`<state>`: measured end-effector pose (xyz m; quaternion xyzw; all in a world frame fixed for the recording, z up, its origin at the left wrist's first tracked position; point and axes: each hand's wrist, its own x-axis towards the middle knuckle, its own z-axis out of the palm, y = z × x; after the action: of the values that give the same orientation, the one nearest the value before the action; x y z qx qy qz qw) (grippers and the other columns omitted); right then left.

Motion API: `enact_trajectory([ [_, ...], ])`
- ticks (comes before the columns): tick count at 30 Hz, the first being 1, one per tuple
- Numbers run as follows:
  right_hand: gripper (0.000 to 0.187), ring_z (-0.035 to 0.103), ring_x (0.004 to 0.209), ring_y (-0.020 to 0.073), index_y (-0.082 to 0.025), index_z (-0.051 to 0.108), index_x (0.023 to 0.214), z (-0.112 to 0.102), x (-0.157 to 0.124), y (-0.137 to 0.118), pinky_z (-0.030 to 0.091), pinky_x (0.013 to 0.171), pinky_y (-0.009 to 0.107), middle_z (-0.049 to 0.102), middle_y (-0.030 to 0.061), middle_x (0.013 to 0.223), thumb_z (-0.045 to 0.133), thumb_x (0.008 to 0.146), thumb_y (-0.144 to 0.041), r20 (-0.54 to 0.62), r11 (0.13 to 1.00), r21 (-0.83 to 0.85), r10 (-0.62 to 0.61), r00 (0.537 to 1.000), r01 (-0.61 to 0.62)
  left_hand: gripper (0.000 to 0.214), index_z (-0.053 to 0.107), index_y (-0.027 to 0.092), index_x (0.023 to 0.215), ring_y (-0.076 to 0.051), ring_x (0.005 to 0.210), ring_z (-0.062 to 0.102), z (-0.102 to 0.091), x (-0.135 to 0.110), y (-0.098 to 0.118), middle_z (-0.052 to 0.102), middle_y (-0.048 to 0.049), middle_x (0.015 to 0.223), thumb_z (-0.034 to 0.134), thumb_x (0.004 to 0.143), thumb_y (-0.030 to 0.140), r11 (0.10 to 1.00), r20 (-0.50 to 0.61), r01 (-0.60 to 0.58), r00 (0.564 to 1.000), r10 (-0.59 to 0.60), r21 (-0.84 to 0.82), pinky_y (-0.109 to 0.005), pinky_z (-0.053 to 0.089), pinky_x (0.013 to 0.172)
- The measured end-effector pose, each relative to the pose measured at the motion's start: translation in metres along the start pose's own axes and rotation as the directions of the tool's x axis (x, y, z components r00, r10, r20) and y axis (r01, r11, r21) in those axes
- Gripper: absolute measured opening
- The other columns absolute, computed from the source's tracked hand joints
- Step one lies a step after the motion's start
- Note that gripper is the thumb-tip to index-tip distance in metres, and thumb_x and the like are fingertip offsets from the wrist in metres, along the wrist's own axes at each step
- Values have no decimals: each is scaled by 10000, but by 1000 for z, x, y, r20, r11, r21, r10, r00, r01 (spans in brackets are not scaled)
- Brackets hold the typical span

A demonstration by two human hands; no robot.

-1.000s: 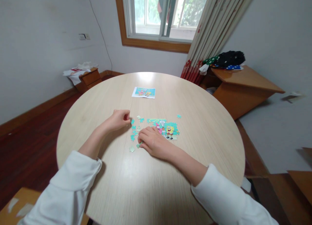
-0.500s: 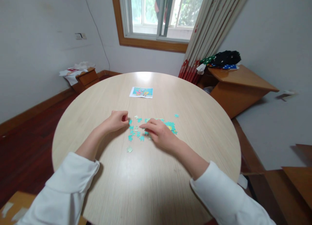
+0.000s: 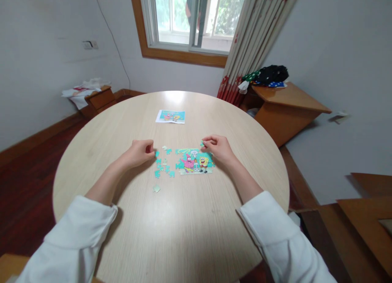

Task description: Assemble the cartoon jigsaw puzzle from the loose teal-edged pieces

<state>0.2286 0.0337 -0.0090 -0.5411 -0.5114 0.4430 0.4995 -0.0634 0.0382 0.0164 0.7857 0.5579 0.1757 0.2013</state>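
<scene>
A partly joined jigsaw puzzle (image 3: pixel 195 162) with cartoon figures on a turquoise ground lies flat in the middle of the table. At its top right edge, the fingertips of my right hand (image 3: pixel 219 148) pinch a small turquoise puzzle piece (image 3: pixel 202 143). My left hand (image 3: pixel 141 153) rests on the table left of the puzzle, its fingers curled closed; what they may hold is hidden. Close to those fingertips is a turquoise piece (image 3: pixel 157 153). Several loose pieces (image 3: pixel 159 167) lie between my left hand and the puzzle, and a pale green one (image 3: pixel 156 188) lies nearer to me.
A printed reference picture (image 3: pixel 170 116) lies farther back on the round wooden table (image 3: pixel 147 234). Beyond the table stand a wooden cabinet (image 3: pixel 284 111) with cloths on top, a small drawer unit (image 3: pixel 98 99) with papers, and a curtain (image 3: pixel 245 42) beside the window.
My right hand has moved from over the puzzle's left part to its top right, uncovering the picture, and now pinches the piece that lay there. My left hand stays in place. The view has shifted slightly.
</scene>
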Motion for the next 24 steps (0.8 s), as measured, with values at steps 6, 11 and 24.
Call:
enact_trajectory([
  [6,116,669,595,160,-174,609,692,0,0,-3,496,564,254,640,-8,581,710,655,-218,35,999,-1,34,999,-34,203,378,207,547,-112,544,369,-1,0,0,398,61,493,530,676,172,1000,0,8,1000,-8,9,-263,284,582],
  [11,41,667,608,157,-167,623,685,0,0,-1,494,593,262,651,2,608,660,668,-173,42,997,-79,-7,999,11,198,385,206,549,-111,538,370,0,1,0,396,61,491,532,679,180,1000,-1,3,1000,-3,27,-262,281,578],
  [24,69,639,653,148,-141,699,707,-2,2,6,475,625,254,714,56,707,635,694,-163,67,912,-401,-68,995,89,182,379,211,549,-119,547,388,1,2,-4,415,50,498,511,674,215,1000,-13,-18,1000,18,24,-267,295,584],
])
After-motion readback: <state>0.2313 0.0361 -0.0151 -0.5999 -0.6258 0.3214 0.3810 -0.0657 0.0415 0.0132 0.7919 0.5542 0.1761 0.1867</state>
